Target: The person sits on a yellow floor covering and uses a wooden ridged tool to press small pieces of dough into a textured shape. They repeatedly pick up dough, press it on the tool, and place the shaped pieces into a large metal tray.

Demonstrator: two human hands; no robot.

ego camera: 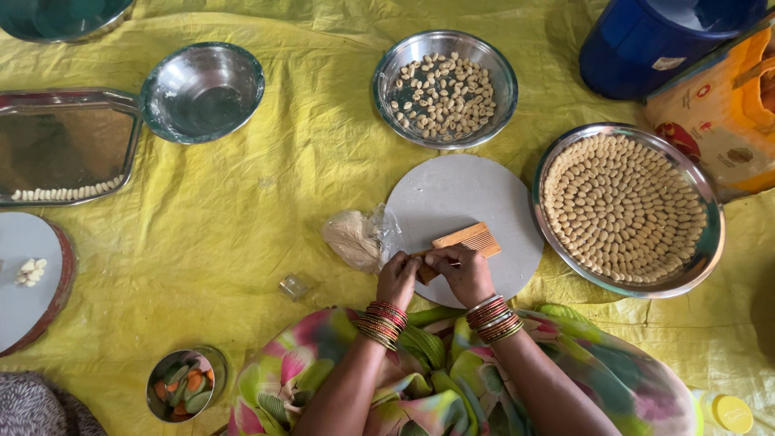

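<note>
Currently both hands sit at lower centre of the frame, over the near edge of the round grey board [452, 198]. Left hand [397, 278] and right hand [462, 273] are side by side, fingers curled shut and pinching at the near end of the wooden comb [462, 244], which lies flat on the board, teeth toward the right; whatever is pressed under the fingertips is hidden. Red and gold bangles on both wrists. Just left of the board: clear plastic bag of dough [355, 239]. Right of the board, touching it: big steel plate [704, 242] packed with small ridged dough pieces in rings. Upper centre: steel bowl [386, 69] of loose pieces. Upper left: empty steel bowl [202, 90] beside a steel tray [64, 145] with one row of pieces
</note>
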